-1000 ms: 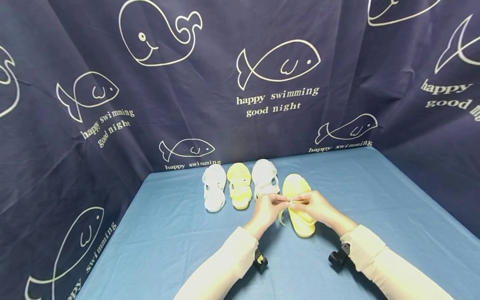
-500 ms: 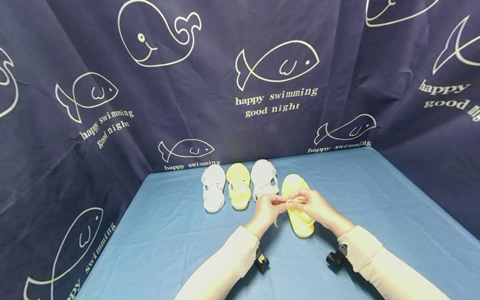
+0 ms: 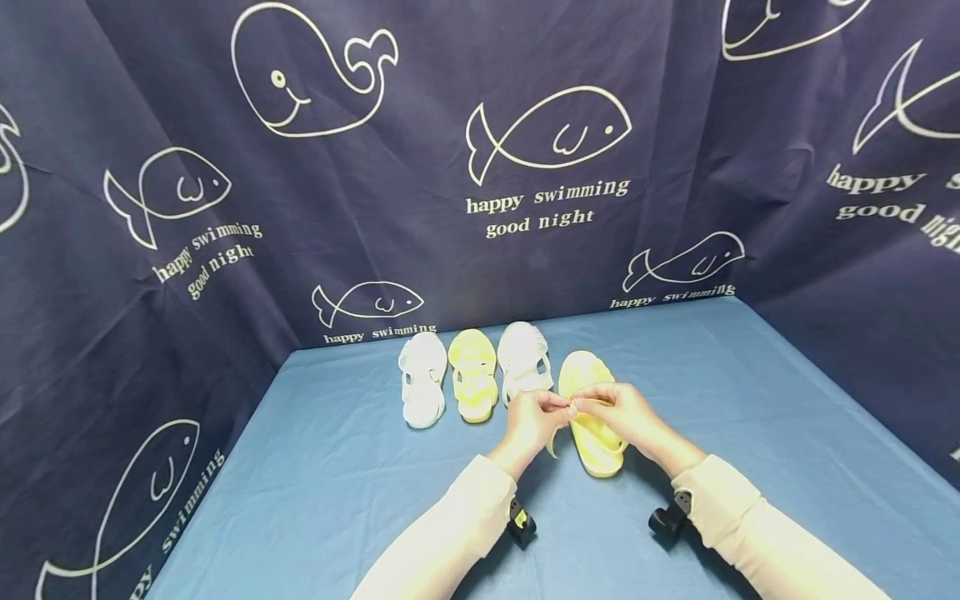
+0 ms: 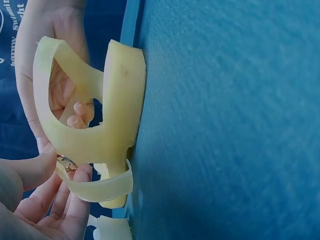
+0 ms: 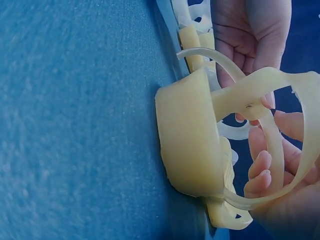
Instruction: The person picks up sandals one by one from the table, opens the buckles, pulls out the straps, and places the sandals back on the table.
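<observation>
A pale yellow sandal (image 3: pixel 596 454) stands upright on the blue cloth, at the right end of a row. Above its left side my left hand (image 3: pixel 531 425) pinches the strap near a small metal buckle (image 4: pixel 66 162). The loose strap end (image 4: pixel 102 190) curves down beside the sandal. My right hand (image 3: pixel 626 417) meets the left fingertips and pinches the strap at the buckle. In the right wrist view, the fingers (image 5: pixel 262 167) of my right hand show through the loop of the strap (image 5: pixel 272 145). How far the strap runs through the buckle is hidden.
Left of the yellow sandal stand a white sandal (image 3: pixel 522 350), another yellow sandal (image 3: pixel 474 375) and a further white sandal (image 3: pixel 423 383). A dark blue curtain (image 3: pixel 450 250) with fish prints hangs behind and beside the blue-covered table (image 3: pixel 337 492).
My hands stay together at the strap, with small finger shifts. The strap between the right fingers shows less, and its loose end hangs a little differently. The head view has shifted slightly.
</observation>
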The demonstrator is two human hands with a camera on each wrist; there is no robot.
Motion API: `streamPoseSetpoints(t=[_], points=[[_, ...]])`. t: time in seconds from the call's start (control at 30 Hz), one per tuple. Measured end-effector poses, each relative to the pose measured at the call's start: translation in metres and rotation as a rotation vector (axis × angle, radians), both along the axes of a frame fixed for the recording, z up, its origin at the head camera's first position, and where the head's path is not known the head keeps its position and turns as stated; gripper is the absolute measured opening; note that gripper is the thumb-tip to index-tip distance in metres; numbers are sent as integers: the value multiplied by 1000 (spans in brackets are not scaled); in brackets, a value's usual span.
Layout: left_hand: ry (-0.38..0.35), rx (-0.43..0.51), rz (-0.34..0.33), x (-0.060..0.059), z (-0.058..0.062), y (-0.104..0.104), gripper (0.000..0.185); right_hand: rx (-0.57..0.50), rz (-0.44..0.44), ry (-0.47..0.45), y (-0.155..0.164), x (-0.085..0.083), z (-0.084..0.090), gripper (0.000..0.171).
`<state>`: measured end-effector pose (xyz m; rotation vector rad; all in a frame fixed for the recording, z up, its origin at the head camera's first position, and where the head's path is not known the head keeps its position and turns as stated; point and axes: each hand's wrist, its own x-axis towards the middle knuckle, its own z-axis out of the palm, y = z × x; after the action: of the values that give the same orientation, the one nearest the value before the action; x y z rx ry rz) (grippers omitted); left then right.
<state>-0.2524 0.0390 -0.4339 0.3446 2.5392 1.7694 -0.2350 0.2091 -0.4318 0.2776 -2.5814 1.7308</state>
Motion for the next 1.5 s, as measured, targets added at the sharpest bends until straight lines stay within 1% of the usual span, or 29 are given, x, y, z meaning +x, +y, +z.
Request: streamPoseSetpoints(t=[0.23,0.5,0.7,0.87,1.13,1.27,1.5], points=[[4,-2,11,0,0,1,9,22,-30,44,0,0,-1,26],[-7,17,28,1,1,2,7,59,-52,44,1,-1,-1,23],[-18,5,32,1,2,2,7,88,-58,36,1,-2,-1,20],[-23,-3,36,1,3,2,7,81,-63,28,-1,-1,1,19],[-10,-27,39,1,3,2,7,80,-79,33,-1,-1,3,20],[-18,-24,43,2,3,3,6,78,-73,43,1,-2,1,20],[13,-51,48,3,2,2,6,121,-106,77,3,-2,-3,17]])
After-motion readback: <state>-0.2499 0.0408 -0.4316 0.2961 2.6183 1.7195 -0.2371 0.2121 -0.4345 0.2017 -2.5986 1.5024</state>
